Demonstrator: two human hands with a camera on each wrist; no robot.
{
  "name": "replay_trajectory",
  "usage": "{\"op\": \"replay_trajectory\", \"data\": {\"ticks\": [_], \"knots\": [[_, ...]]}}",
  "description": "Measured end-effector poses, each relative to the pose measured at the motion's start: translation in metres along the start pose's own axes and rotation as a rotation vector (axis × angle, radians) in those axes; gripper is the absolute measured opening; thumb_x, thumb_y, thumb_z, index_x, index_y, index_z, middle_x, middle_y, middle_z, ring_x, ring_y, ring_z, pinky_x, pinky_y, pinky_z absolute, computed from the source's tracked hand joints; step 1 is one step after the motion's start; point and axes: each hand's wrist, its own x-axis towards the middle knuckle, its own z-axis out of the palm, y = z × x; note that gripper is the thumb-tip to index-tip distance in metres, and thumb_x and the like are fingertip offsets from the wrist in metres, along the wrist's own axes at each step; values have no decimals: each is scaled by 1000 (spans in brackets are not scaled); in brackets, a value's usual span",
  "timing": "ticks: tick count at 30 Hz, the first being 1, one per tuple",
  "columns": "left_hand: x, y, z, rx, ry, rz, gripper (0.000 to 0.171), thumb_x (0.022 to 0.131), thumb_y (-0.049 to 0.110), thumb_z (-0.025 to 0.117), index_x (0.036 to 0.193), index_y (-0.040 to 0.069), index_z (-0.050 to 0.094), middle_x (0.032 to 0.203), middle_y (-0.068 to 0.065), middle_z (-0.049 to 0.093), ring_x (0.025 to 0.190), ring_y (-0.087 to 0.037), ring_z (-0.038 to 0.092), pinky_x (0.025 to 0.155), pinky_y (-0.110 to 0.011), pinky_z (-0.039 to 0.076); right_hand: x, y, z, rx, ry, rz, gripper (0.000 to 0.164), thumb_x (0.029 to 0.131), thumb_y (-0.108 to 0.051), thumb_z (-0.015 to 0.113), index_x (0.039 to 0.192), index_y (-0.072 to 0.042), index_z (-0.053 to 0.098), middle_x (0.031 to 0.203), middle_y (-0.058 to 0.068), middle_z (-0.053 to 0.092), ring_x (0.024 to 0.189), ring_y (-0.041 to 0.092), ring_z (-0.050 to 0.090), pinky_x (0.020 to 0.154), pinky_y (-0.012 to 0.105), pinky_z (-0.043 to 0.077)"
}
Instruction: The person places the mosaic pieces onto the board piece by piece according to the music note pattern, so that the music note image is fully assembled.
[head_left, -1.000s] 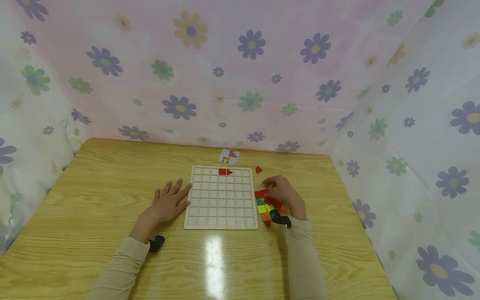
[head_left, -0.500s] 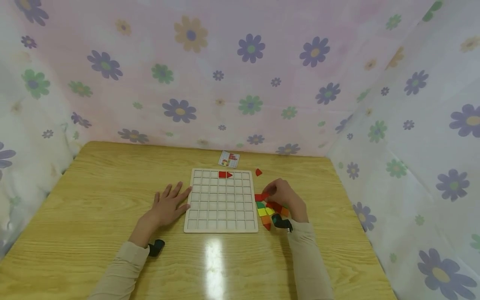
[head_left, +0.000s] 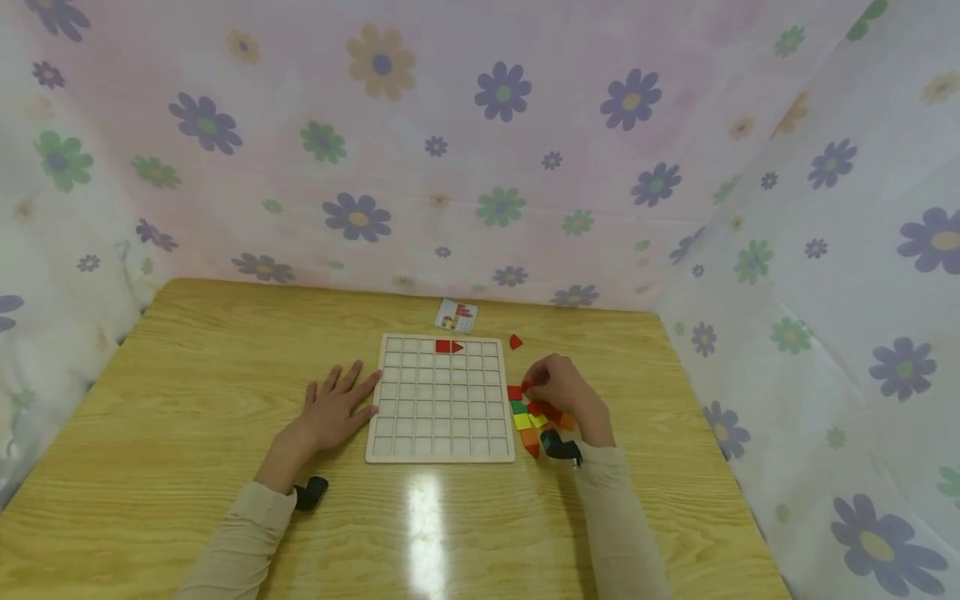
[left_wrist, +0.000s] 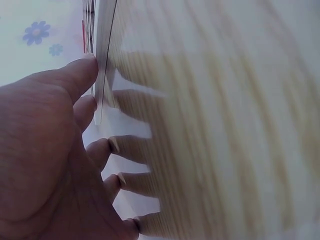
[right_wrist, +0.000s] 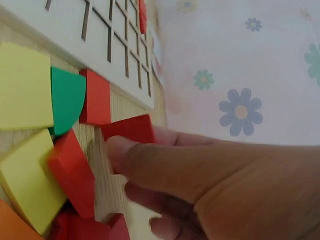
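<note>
My right hand (head_left: 570,393) pinches a red block (right_wrist: 131,129) between thumb and fingers, just beside the wooden grid board (head_left: 442,408). Under and around that hand lie loose pieces: a red square (right_wrist: 96,97), a green rounded piece (right_wrist: 67,99), yellow blocks (right_wrist: 25,85) and more red ones (right_wrist: 74,172). At the board's far edge, a red square block (head_left: 443,346) and a red triangle (head_left: 457,347) sit side by side in cells. My left hand (head_left: 330,417) lies with fingers spread on the table, thumb and index fingertip at the board's left edge.
A small printed card (head_left: 457,316) with a coloured pattern lies beyond the board. One red rounded piece (head_left: 515,342) is apart from the pile, near the board's far right corner. Flowered cloth (head_left: 502,204) encloses the wooden table (head_left: 247,358) at the back and sides.
My right hand has come down onto the pile, closed thumb and fingers on a red block, and drawn it slightly away from the red square beside it. My left hand stays in place.
</note>
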Motion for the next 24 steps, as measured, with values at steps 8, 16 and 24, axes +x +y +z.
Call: {"op": "replay_trajectory", "data": {"ticks": [8,16,24], "knots": [[-1,-1,0,-4,2,-2,62,108,35,51,161,10,32,167,-27,14,151,-56,5,110,-81,3,2,-4,20,176,165,-162,19,97,0,66,113,3,75,111,20,73,93,31,71,82,40,59],[-1,-1,-1,1,-12,-12,62,108,36,51,161,12,31,167,-25,14,151,-55,4,111,-81,3,8,-23,56,465,266,-165,18,89,-4,78,102,8,74,98,25,74,82,27,73,71,25,59],[0,-2,1,-2,-2,-4,62,107,36,52,161,12,32,167,-25,14,151,-55,5,111,-80,3,15,-46,88,538,277,-142,14,89,-4,78,98,6,75,94,21,76,80,15,72,74,22,58]]}}
